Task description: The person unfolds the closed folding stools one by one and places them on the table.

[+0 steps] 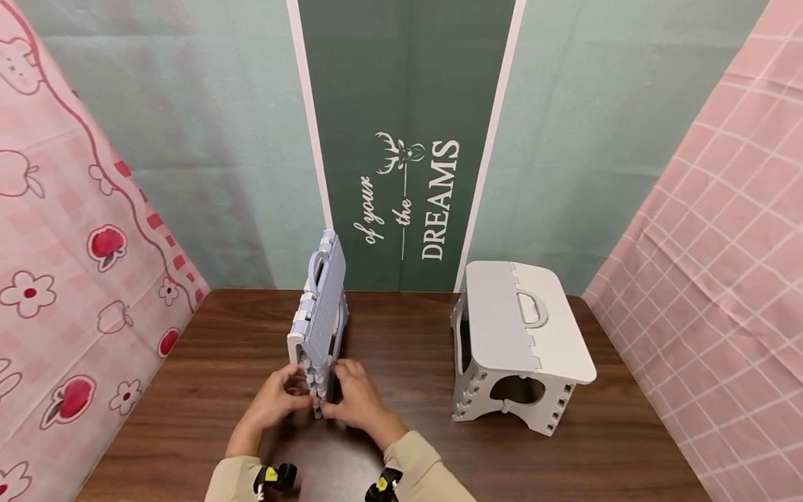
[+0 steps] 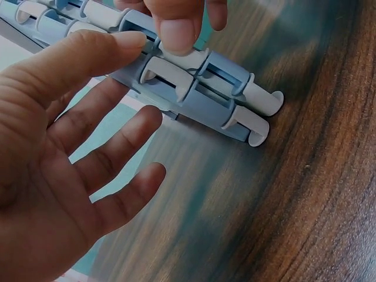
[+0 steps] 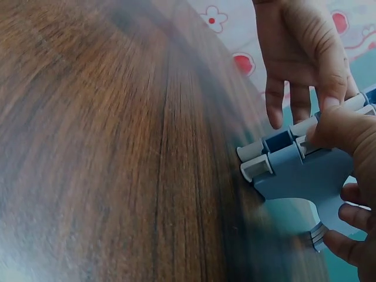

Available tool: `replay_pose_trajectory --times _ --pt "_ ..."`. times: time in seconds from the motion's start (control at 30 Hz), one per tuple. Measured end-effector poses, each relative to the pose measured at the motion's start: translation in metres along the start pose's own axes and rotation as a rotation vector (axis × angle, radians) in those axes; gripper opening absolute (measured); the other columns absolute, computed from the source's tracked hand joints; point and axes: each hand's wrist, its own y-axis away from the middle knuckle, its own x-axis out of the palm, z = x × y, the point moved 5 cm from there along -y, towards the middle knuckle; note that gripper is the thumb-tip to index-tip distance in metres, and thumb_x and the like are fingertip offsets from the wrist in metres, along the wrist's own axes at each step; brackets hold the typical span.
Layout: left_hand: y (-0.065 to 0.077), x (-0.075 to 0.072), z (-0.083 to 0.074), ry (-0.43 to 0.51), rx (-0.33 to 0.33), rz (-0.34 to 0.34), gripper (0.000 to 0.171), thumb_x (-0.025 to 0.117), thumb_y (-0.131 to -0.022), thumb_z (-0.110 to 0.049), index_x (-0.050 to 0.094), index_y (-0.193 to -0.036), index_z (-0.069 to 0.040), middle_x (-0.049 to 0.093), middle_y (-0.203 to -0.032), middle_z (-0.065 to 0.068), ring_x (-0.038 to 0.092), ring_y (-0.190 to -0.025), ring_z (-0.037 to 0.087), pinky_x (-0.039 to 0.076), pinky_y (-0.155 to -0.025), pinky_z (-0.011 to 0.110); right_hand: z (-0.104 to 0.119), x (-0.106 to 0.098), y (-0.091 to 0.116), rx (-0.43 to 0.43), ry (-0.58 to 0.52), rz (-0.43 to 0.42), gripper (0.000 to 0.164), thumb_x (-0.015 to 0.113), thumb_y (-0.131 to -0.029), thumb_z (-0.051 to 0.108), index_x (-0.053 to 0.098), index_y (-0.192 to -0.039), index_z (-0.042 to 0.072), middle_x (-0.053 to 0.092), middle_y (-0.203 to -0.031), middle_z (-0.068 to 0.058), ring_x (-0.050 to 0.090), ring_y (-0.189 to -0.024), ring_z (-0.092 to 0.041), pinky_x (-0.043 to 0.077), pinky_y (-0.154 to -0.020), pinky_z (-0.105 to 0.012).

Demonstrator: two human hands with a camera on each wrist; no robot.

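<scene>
A blue-and-white folding stool (image 1: pixel 327 296) stands nearly flat-folded on its edge, left of the middle of the table. My left hand (image 1: pixel 276 399) grips the left side of its near end. In the left wrist view, the left thumb (image 2: pixel 111 47) lies on the hinged edge, index finger against the side, other fingers spread. My right hand (image 1: pixel 364 397) holds the same end from the right. The right thumb (image 3: pixel 332 126) presses on the hinge pieces close to the left thumb, while its other fingers reach along the blue leg panel (image 3: pixel 305 176).
A grey-and-white folding stool (image 1: pixel 502 321) stands unfolded on the right of the brown wooden table (image 1: pixel 401 446). Behind the table hangs a green curtain (image 1: pixel 408 70) with white lettering. Pink patterned cloths (image 1: pixel 69 279) close off both sides.
</scene>
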Motion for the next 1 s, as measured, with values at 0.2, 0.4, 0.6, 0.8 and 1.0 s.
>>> replay_pose_trajectory --times 0.2,0.4,0.6,0.8,1.0 --pt "0.0001 -0.001 0.0001 0.011 0.012 0.001 0.043 0.072 -0.072 0.007 0.052 -0.109 0.014 0.06 -0.099 0.023 0.06 -0.088 0.029 0.05 -0.075 0.034 0.0024 -0.0005 -0.0006 0.007 0.023 0.004 0.061 0.08 -0.062 0.03 0.058 -0.112 0.003 0.055 -0.115 -0.007 0.051 -0.104 -0.019 0.044 -0.086 -0.026" --pt "0.0016 -0.0005 0.0008 0.007 0.018 -0.004 0.043 0.073 -0.072 0.006 0.052 -0.109 0.014 0.061 -0.098 0.02 0.061 -0.086 0.024 0.05 -0.074 0.033 0.0038 -0.0006 0.0 0.01 0.019 0.007 0.061 0.081 -0.063 0.032 0.057 -0.111 0.003 0.055 -0.113 -0.007 0.053 -0.102 -0.019 0.045 -0.082 -0.027" --pt "0.0025 0.0015 -0.0001 0.003 0.031 -0.034 0.041 0.073 -0.071 0.007 0.053 -0.106 0.012 0.062 -0.095 0.018 0.061 -0.084 0.019 0.05 -0.074 0.032 0.0046 -0.0021 -0.0005 0.026 0.053 0.008 0.06 0.079 -0.063 0.032 0.057 -0.111 0.002 0.055 -0.112 -0.007 0.054 -0.1 -0.02 0.045 -0.083 -0.028" --pt "0.0047 0.002 0.0003 -0.01 0.022 -0.069 0.041 0.072 -0.069 0.009 0.053 -0.105 0.011 0.062 -0.094 0.018 0.061 -0.084 0.021 0.05 -0.073 0.034 0.0039 -0.0052 0.0021 0.06 0.08 0.013 0.063 0.079 -0.059 0.031 0.058 -0.111 0.002 0.056 -0.113 -0.008 0.055 -0.101 -0.022 0.046 -0.083 -0.03" --pt "0.0046 0.0028 0.0021 0.006 0.017 -0.081 0.042 0.071 -0.068 0.011 0.052 -0.106 0.01 0.061 -0.095 0.018 0.061 -0.083 0.024 0.05 -0.069 0.031 0.0017 -0.0089 0.0052 0.09 0.071 -0.007 0.066 0.082 -0.056 0.03 0.058 -0.11 0.0 0.056 -0.112 -0.009 0.054 -0.101 -0.024 0.047 -0.08 -0.031"
